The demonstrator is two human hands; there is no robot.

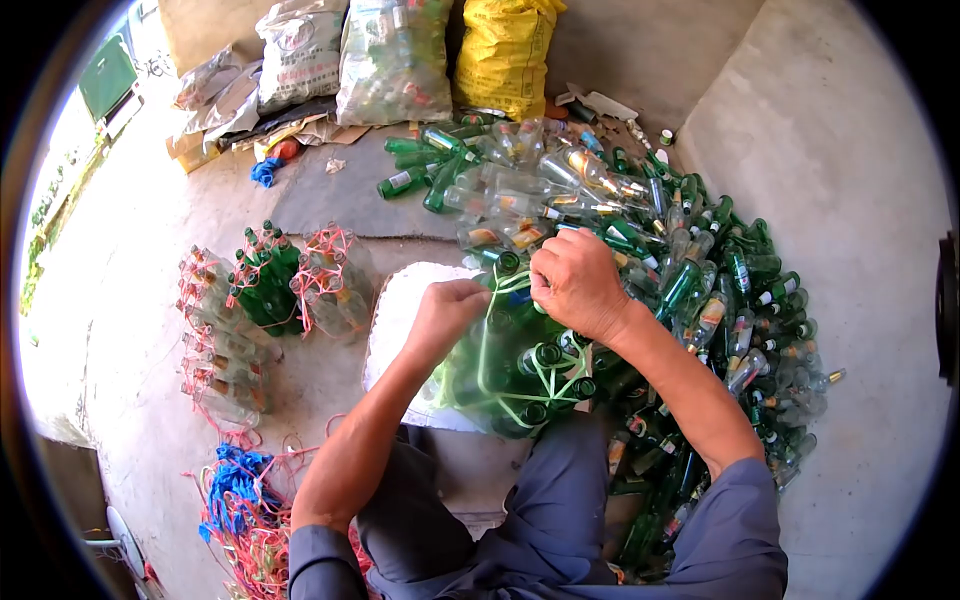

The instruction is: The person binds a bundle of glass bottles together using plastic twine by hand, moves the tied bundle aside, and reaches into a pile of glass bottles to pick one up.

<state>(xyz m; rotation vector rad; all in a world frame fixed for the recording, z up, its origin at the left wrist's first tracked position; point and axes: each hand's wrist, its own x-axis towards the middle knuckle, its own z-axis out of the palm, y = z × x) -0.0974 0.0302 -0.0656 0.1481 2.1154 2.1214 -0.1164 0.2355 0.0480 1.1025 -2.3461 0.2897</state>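
Note:
A bundle of green glass bottles (470,365) lies across a white foam block (395,330) before my knees, its necks turned toward the lower right. Pale green plastic string (484,350) loops around the bottles and criss-crosses between their necks. My left hand (450,312) is closed, its fingertips pinching the string at the bundle's upper left. Across from it, my right hand (582,285) is closed over the string at the upper right; its fingertips are partly hidden. Between the two hands stands one bottle mouth (507,263).
A large heap of loose bottles (690,290) spreads along my right side. To the left stand bottle bundles (265,280) tied with pink string. Tangled pink and blue string (245,500) lies at lower left. Filled sacks (395,65) and a yellow sack (505,55) line the back wall.

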